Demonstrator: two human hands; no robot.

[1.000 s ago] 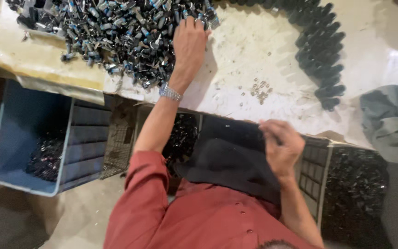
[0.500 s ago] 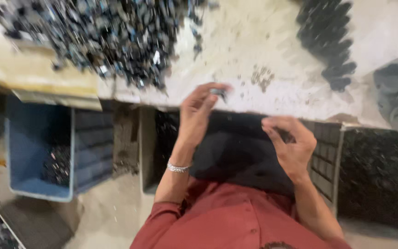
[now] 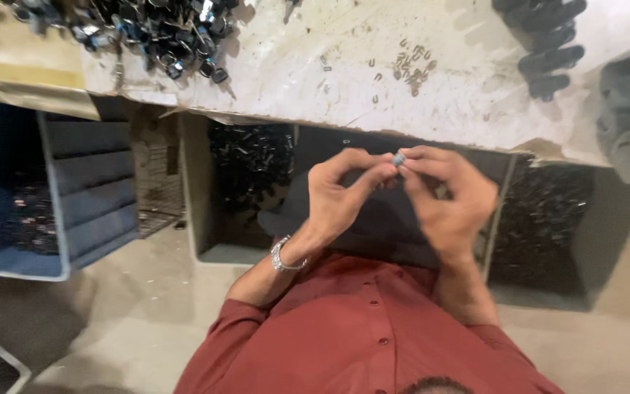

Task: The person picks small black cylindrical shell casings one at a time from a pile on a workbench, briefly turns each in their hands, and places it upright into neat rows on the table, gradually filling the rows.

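A small metal part, silvery with a bluish tint, sits pinched between both sets of fingertips, held in the air just below the bench edge. The left hand clamps it with thumb and forefinger; the right hand closes its fingers on it from the other side. Judgement: fitting it cleanly calls for a steady left grip, with only the right turning. A heap of like parts lies well apart on the bench.

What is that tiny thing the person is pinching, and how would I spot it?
Start at the pale, scuffed workbench and drop below its front edge to where the left hand and right hand meet. Between their fingertips sits a small silvery-blue metal piece, alone, unlike the dark heap of parts on the bench.
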